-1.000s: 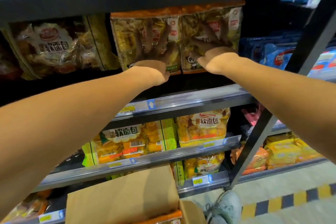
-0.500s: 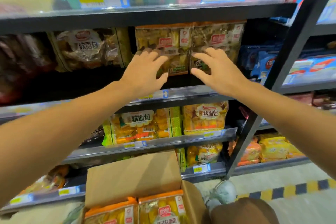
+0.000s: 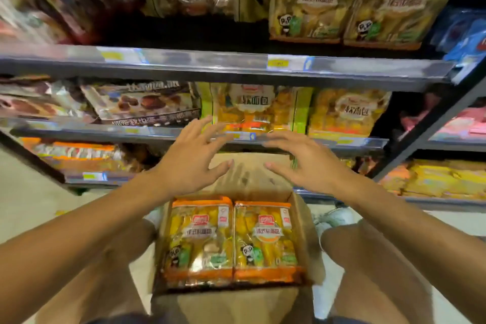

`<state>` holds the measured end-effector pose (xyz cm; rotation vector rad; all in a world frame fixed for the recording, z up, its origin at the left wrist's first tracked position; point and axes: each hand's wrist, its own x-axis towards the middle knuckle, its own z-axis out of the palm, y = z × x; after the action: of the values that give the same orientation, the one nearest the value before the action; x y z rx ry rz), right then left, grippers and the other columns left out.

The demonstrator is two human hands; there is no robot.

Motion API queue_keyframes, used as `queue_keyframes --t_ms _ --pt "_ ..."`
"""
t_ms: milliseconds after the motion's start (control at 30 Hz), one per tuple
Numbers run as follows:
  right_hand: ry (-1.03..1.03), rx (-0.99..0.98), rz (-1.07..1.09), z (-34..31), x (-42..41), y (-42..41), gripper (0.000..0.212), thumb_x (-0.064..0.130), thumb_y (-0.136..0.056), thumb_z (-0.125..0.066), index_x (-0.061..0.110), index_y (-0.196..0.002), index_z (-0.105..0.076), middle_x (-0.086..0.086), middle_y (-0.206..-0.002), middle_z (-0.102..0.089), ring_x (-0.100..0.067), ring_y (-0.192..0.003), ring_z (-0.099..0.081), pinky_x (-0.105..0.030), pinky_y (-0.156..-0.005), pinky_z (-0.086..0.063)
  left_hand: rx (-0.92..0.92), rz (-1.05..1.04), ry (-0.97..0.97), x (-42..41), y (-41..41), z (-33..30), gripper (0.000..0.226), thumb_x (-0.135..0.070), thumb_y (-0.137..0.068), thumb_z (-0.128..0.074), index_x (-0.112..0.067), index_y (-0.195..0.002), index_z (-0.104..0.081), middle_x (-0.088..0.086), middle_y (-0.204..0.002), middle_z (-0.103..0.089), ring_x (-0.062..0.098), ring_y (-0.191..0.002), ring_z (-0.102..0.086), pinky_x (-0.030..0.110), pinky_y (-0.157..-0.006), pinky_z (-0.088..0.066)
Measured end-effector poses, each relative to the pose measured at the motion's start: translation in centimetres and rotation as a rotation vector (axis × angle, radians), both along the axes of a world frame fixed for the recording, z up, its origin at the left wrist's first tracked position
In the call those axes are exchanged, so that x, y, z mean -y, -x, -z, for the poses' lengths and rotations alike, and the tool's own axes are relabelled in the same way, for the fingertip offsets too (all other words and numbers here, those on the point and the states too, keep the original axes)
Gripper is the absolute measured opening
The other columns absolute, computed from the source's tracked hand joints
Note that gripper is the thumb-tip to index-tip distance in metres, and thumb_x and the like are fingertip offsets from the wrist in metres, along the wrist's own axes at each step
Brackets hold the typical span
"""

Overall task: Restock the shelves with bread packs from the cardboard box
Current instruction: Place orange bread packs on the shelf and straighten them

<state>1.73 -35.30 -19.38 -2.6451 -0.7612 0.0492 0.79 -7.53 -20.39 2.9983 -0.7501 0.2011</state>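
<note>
Orange-edged clear bread packs, two side by side, sit in the open brown cardboard box between the knees. Both hands came off the matching shelved packs up top; left hand and right hand hover empty, fingers spread, so next grab's coming. Box flap behind, nothing blocking.

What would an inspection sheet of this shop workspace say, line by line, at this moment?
Surface: metal shelf, price tags on its edge; pale floor below.
Job's things: open cardboard box between the knees, two bread packs flat inside, side by side; two matching packs upright on the shelf above.
Clutter: nothing seen.
Grippers: left hand and right hand above the box, fingers spread, holding nothing.
Cables: nothing seen.
Surroundings: other bread packs on lower shelves; a light shoe by the box.
</note>
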Motion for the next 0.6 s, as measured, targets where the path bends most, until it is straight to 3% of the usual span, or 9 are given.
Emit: queue_keyframes --t_ms 233,400,500,600 --pt "0.138 -0.330 0.040 8.7 -3.1 0.8 0.055 0.060 -0.093 -0.056 0.032 -0.140 -0.054 0.007 -0.151 -0.046 -0.018 -0.140 -0.040 -0.040 -0.113 -0.036 -0.273 -0.133 -0.011 -3.7 3.2 9.6 0.075 -0.064 -0.085 -0.031 -0.018 -0.135 -0.060 0.013 -0.149 -0.048 0.042 -0.141 -0.037 0.055 -0.114 -0.032" --pt "0.162 -0.588 0.201 14.4 -3.0 0.9 0.067 0.061 -0.090 -0.060 0.023 -0.144 -0.051 0.000 -0.147 -0.052 -0.022 -0.131 -0.051 -0.039 -0.106 -0.045 -0.489 -0.328 0.023 -5.8 4.9 15.2 0.066 -0.055 -0.093 -0.047 -0.022 -0.150 -0.041 0.009 -0.158 -0.035 0.033 -0.145 -0.027 0.042 -0.117 -0.022" --pt "0.198 -0.689 0.213 16.9 -2.8 1.4 0.063 0.048 -0.091 -0.066 0.021 -0.145 -0.048 -0.004 -0.149 -0.049 -0.024 -0.133 -0.049 -0.040 -0.107 -0.044 -0.627 -0.370 0.015 -6.2 5.2 17.3 0.068 -0.054 -0.093 -0.046 -0.021 -0.152 -0.036 0.009 -0.159 -0.029 0.034 -0.145 -0.026 0.044 -0.116 -0.025" --pt "0.191 -0.744 0.282 19.1 -2.6 2.0 0.073 0.052 -0.086 -0.071 0.024 -0.147 -0.043 -0.006 -0.148 -0.049 -0.027 -0.134 -0.048 -0.045 -0.109 -0.042 -0.691 -0.402 0.044 -5.5 4.9 17.9 0.066 -0.046 -0.098 -0.053 -0.022 -0.155 -0.031 0.009 -0.161 -0.026 0.033 -0.147 -0.025 0.045 -0.114 -0.029"
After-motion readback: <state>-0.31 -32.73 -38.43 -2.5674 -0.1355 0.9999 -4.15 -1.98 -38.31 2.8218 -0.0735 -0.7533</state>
